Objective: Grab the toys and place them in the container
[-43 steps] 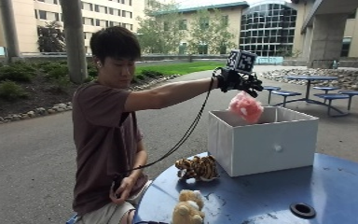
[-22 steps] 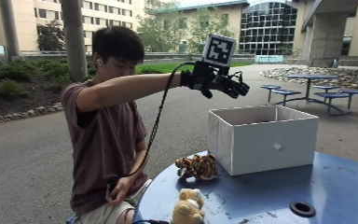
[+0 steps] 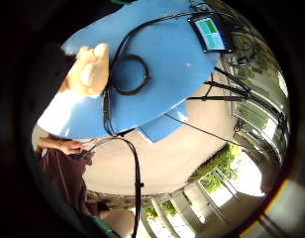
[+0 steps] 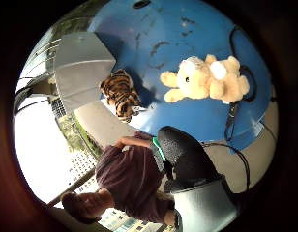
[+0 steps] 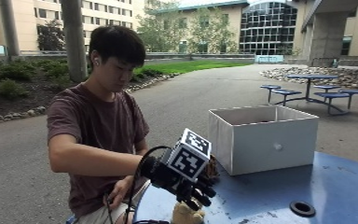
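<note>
The pink toy that was over the box a second ago is gone from the gloved right hand (image 5: 188,186), so by the look of it that one is dropped in. Now the hand is down from above the box (image 5: 263,137) and low over the table (image 5: 328,184), fingers hanging loosely curled, holding nothing. Directly under it sits the tan teddy bear (image 5: 187,215), just below the fingertips and not yet touched. The thumb-side palm view shows the bear (image 4: 207,79) lying on the blue tabletop, with the tiger toy (image 4: 121,94) further over, right beside the box wall (image 4: 81,67). Two toys remain out, and the bear looks like the next pick.
</note>
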Demonstrator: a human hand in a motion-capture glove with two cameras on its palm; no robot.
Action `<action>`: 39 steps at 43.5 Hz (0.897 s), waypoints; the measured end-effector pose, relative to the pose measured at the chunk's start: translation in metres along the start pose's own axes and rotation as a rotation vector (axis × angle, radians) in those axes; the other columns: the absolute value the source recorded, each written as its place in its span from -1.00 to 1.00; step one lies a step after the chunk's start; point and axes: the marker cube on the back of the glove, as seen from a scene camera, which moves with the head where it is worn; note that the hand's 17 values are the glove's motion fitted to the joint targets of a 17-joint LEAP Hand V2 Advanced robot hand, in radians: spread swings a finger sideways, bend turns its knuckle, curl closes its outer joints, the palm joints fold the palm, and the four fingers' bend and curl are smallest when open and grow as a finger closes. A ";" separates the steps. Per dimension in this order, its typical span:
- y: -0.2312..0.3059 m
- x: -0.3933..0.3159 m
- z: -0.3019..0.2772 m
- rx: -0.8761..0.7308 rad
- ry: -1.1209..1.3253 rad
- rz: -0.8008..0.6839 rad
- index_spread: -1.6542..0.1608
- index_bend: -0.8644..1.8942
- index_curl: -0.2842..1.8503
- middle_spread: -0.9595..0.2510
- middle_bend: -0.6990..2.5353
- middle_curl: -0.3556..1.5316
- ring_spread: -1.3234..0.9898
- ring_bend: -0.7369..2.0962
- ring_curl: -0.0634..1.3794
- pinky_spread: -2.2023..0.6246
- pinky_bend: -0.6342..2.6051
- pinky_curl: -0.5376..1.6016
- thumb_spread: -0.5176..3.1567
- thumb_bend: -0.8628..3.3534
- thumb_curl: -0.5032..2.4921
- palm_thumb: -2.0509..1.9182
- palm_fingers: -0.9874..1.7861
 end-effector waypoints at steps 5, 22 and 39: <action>-0.028 0.006 0.055 -0.073 0.001 -0.041 0.60 -0.33 -0.57 0.56 -0.47 -0.31 0.13 -0.30 -0.43 0.56 -0.14 -0.21 -0.03 -0.57 -0.39 0.11 -0.48; -0.059 -0.002 0.098 0.110 -0.010 -0.021 0.62 -0.16 -0.47 0.44 -0.32 -0.19 -0.01 -0.23 -0.37 0.44 -0.19 -0.22 0.15 -0.40 -0.34 0.35 -0.07; -0.074 -0.011 0.086 0.290 -0.110 -0.077 0.74 0.09 -0.31 0.20 -0.20 -0.09 -0.14 0.24 -0.09 0.27 -0.22 -0.20 0.15 -0.32 -0.30 0.45 0.73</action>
